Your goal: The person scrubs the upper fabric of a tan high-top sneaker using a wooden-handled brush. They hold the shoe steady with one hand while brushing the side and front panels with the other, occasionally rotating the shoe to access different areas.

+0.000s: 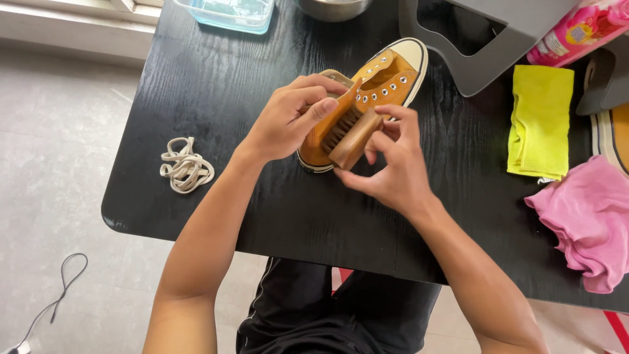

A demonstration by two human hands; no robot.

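Here, left hand (288,118) grips the suede-like orange sneaker (380,82); right hand (390,164) clasps a wooden brush (354,139) — bristles touching it.

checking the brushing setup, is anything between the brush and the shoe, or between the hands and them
Nothing visible. The right hand holds the wooden brush with its bristles against the orange sneaker, and the left hand grips the sneaker directly. The loose laces lie apart on the black table.
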